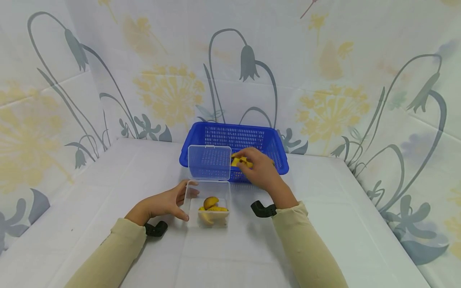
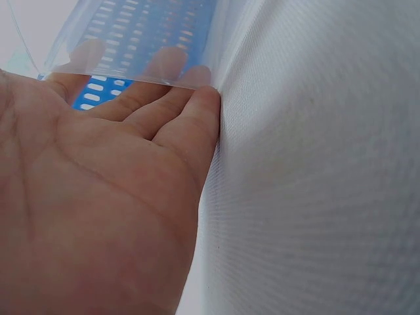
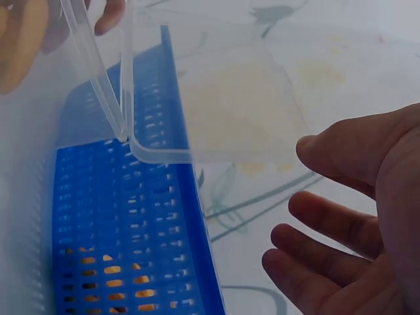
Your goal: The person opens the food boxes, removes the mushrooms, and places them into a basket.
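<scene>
A clear plastic box [image 1: 193, 206] stands on the white table with its hinged lid [image 1: 209, 160] raised at the back. Inside lie several yellow pieces, among them a rounded one [image 1: 211, 202] with a brownish skin; their exact kind is unclear. My left hand [image 1: 163, 204] rests at the box's left side, thumb near the front and fingers extended along the wall, some showing through the plastic in the left wrist view. Over the blue basket's front right part is my right hand [image 1: 259, 170]. Its fingers [image 3: 321, 259] are apart and hold nothing in the right wrist view. More yellow pieces [image 1: 235, 162] lie beneath it.
The blue perforated basket [image 1: 234, 127] stands behind the box, against a flower-patterned cloth backdrop [image 1: 173, 88]. The raised lid overlaps the basket's front left part in the head view. White cloth [image 1: 237, 260] covers the table.
</scene>
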`<state>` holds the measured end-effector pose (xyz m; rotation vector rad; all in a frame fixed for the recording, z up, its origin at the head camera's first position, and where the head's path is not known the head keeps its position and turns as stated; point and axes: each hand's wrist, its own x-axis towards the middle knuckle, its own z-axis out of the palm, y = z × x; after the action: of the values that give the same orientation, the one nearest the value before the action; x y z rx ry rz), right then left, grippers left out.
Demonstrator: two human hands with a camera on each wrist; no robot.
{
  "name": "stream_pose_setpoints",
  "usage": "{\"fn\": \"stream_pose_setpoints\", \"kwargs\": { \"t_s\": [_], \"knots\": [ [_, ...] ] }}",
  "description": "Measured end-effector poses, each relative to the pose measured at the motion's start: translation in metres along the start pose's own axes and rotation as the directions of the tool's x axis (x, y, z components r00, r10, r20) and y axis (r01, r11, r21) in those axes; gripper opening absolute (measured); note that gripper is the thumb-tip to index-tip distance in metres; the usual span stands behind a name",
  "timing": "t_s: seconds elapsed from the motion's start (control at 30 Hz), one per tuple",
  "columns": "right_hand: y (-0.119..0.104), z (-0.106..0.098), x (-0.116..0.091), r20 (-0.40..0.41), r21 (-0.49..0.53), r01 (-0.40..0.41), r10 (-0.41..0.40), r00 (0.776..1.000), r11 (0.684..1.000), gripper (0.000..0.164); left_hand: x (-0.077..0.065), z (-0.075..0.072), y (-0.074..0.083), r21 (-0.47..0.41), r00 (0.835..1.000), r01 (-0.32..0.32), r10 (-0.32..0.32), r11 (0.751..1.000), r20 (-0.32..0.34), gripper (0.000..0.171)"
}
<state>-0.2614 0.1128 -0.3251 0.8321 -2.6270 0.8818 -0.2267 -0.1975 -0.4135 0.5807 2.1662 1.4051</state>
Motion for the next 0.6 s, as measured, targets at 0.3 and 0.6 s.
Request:
{"fn": "stream_pose_setpoints", "kwargs": {
  "t_s": [0.3, 0.6],
  "knots": [
    [-0.009, 0.007, -0.002, 0.084, 0.026, 0.049, -0.051, 0.995, 0.998, 0.024, 0.0, 0.0, 0.0, -0.001, 1.0, 0.0, 0.0, 1.0, 0.0, 0.105],
    [-0.016, 0.009, -0.005, 0.085, 0.024, 0.059, -0.061, 0.994, 0.998, 0.025, 0.0, -0.001, -0.001, -0.001, 1.0, 0.001, -0.001, 1.0, 0.004, 0.104]
  ]
}}
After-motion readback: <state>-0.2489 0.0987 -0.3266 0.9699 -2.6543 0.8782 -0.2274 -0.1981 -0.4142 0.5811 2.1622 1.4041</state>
